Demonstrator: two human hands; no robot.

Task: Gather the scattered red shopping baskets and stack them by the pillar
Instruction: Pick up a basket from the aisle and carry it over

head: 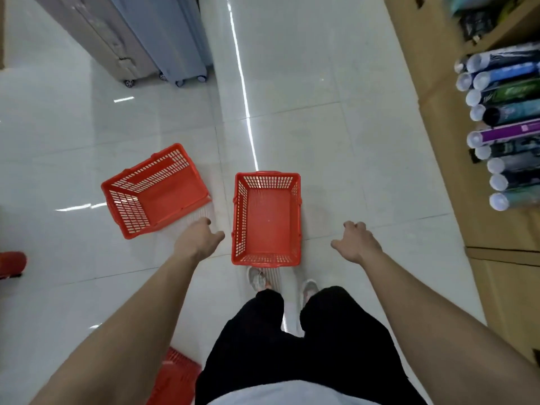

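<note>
An empty red shopping basket (267, 219) stands upright on the white tiled floor just ahead of my feet. A second red basket (156, 190) sits to its left, turned at an angle. Part of a third red basket (175, 378) shows at the bottom edge behind my left arm. My left hand (198, 239) hangs between the two front baskets, fingers loosely curled, holding nothing. My right hand (355, 241) hovers to the right of the centre basket, thumb out, empty. No pillar is in view.
Wheeled suitcases (152, 45) stand at the back left. Cardboard boxes (455, 159) line the right side, with rolled tubes (508, 135) stacked on them. A red object (11, 264) peeks in at the left edge. My shoes (257, 277) touch the centre basket's near end.
</note>
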